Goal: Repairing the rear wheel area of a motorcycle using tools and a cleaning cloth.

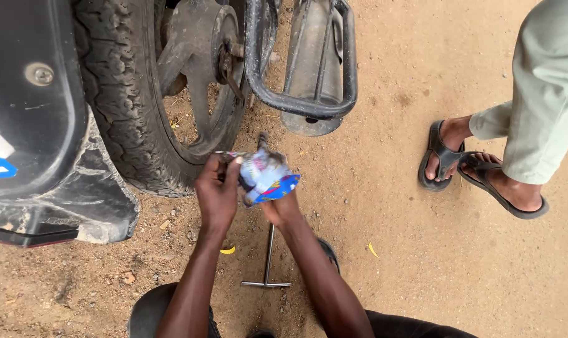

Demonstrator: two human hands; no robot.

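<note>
Both my hands meet over the dirt ground, just behind a motorcycle's rear wheel (pixel 140 112). My left hand (pixel 216 194) pinches the upper edge of a crumpled plastic sachet (pixel 265 175), white with blue and red print. My right hand (pixel 283 209) grips the same sachet from below. The sachet is twisted and stretched between the two hands. A metal T-handle wrench (pixel 268 263) lies on the ground under my forearms.
The black mudguard (pixel 34 112) fills the left side. A black crash-guard frame (pixel 303 94) and the exhaust (pixel 312 62) stand ahead. Another person's sandalled feet (pixel 478 172) and light trousers are at the right. Yellow leaf bits (pixel 228 250) dot the soil.
</note>
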